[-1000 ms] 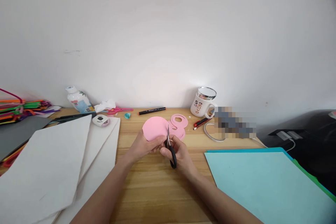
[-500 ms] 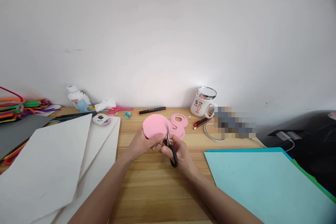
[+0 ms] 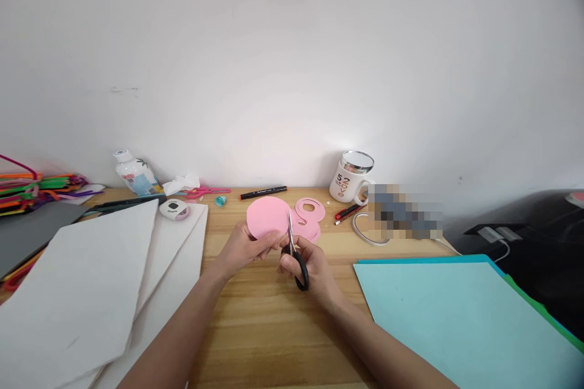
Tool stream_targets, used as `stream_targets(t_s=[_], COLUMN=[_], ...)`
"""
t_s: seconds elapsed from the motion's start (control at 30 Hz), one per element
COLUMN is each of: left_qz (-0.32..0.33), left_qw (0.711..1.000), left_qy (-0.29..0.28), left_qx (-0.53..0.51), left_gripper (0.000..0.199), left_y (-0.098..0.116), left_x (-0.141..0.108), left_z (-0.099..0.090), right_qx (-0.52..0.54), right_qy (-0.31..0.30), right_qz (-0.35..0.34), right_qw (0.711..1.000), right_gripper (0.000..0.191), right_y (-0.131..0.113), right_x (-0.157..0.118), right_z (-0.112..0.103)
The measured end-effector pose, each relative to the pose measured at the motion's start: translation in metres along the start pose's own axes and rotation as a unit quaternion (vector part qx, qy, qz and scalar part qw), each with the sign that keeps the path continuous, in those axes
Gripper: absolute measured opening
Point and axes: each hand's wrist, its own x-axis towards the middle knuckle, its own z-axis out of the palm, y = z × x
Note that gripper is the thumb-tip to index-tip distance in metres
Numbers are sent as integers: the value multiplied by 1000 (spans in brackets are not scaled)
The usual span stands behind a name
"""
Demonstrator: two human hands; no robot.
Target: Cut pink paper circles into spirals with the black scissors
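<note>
My left hand (image 3: 243, 249) pinches the lower edge of a round pink sheet (image 3: 268, 217), paper or thin foam, held tilted above the table. In my right hand (image 3: 309, 261) is a pair of scissors (image 3: 301, 268) with black handles, my fingers wrapped round the grips. The blades point up and away from me, at the right edge of the pink disc. Behind them lies a curled pink offcut (image 3: 311, 209) with ring-shaped openings. Part of it is hidden by the scissors and my right hand.
Beyond the disc lies a black marker (image 3: 263, 192). A white mug (image 3: 350, 177) stands by the wall, near red and black pens (image 3: 347, 213). White boards (image 3: 82, 292) cover the left side; light-blue sheets (image 3: 456, 322) lie at right. A bottle (image 3: 135, 175) stands at back left.
The scissors and the pink disc have shifted very slightly left in view, along with the whole scene. Both hands keep their grip.
</note>
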Motion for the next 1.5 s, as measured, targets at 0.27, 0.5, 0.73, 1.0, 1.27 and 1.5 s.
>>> stream_targets(t_s=[0.27,0.5,0.73,1.0,1.27,1.5], left_qz=[11,2,-24,-4,5,12], left_qw=[1000,1000,999,1000,999,999], left_qy=[16,-1,3,1,2,2], left_qx=[0,-1,25,19,38,50], left_gripper=[42,22,21,26,31,42], left_y=[-4,-2,-1,2,2,1], left_x=[3,1,-1,-1,0,0], left_z=[-1,3,1,0,-2,-3], right_qx=[33,29,30,21,-1,21], right_qy=[-5,-23,-18,-22,1,-7], right_qz=[12,13,-5,1,11,20], right_qw=[999,999,999,1000,1000,1000], right_gripper=[33,38,35,38,40,36], right_y=[8,3,-2,-3,-3,2], right_x=[-1,0,1,1,1,1], right_z=[1,3,1,0,0,-2])
